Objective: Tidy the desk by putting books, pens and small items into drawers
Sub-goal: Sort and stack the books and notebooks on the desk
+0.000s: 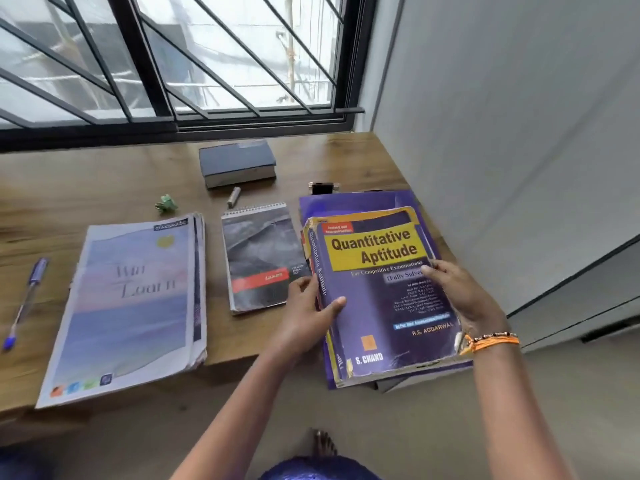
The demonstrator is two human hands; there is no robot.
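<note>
Two hands are holding the big purple book (377, 292): my left hand (308, 317) is curling round its spine, my right hand (460, 296) is gripping its other edge. It is hanging past the desk (104, 188) edge on a purple pile (349, 202), so it could slip. I am seeing no drawer yet.

Notepad (264, 258) between magazines (131, 299) on left and textbook (384, 292) on right.
</note>
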